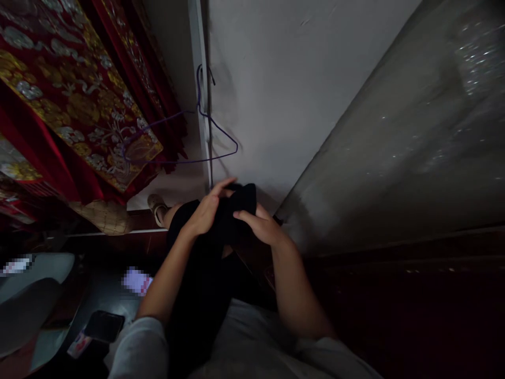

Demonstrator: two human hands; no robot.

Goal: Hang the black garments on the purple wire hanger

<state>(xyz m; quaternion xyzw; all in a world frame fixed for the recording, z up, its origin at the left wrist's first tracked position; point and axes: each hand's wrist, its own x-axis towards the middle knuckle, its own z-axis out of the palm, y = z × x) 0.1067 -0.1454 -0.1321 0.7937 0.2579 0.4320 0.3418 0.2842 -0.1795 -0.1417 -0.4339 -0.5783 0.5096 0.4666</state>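
A black piece of cloth is held up in front of me, its lower part hanging down over my lap. My left hand lies on its left side with fingers stretched along the fabric and the thumb behind it. My right hand grips the right side with fingers curled over the fold. A purple wire hanger hangs on the white wall edge just above the cloth.
Red and gold embroidered fabric hangs at the left. A grey wall panel fills the right. A sandalled foot shows by the white wall. A dark phone lies low left beside a grey seat.
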